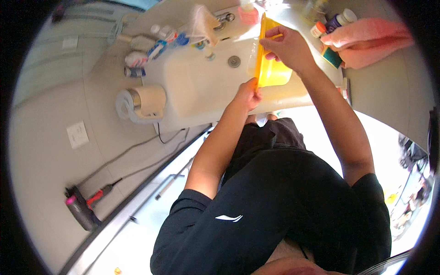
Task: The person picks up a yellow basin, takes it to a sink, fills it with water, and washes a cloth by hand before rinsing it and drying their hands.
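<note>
A yellow plastic basin (275,74) is tipped on its side above the right part of a white washbasin (209,92). My left hand (249,95) grips the lower end of its rim. Higher up, my right hand (287,48) holds the yellow basin from its outer side, thumb close to the rim and fingers curled; exactly what they pinch is partly hidden. The inside of the yellow basin faces left and cannot be seen. A round metal drain (234,61) shows in the washbasin, left of the yellow rim.
A light cloth (202,25) hangs beside the metal faucet (225,20). Tubes and bottles crowd the left counter, near an electric kettle (149,101). At right lie a green sponge (331,57), a pink towel (371,43) and small bottles. A hair dryer (80,209) hangs at lower left.
</note>
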{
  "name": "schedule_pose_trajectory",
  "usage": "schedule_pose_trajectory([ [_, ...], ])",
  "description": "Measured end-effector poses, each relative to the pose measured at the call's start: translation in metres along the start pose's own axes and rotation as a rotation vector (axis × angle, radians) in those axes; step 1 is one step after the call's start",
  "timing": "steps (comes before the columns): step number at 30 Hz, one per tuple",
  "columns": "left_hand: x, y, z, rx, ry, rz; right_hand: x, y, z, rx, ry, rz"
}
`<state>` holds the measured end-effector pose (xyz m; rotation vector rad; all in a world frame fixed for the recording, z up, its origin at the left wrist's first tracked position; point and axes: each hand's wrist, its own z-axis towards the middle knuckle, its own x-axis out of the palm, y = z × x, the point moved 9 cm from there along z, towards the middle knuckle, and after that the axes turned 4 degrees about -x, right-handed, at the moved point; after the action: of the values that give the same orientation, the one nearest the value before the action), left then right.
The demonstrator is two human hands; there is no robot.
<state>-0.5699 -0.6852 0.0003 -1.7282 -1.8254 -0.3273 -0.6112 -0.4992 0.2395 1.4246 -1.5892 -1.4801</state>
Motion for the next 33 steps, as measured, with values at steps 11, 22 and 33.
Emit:
schedule_pose_trajectory([
  [11, 0.116, 0.059, -0.009, -0.143, 0.388, -0.268, 0.054, 0.082, -0.055, -0.253, 0.013, -0.537],
  [22, 0.032, 0.028, -0.062, 0.023, 0.127, 0.058, 0.05, 0.054, -0.105, -0.341, -0.273, -0.354],
  [33, -0.068, -0.017, -0.014, 0.138, 0.02, 0.103, 0.067, 0.006, -0.196, -0.268, -0.512, -0.197],
])
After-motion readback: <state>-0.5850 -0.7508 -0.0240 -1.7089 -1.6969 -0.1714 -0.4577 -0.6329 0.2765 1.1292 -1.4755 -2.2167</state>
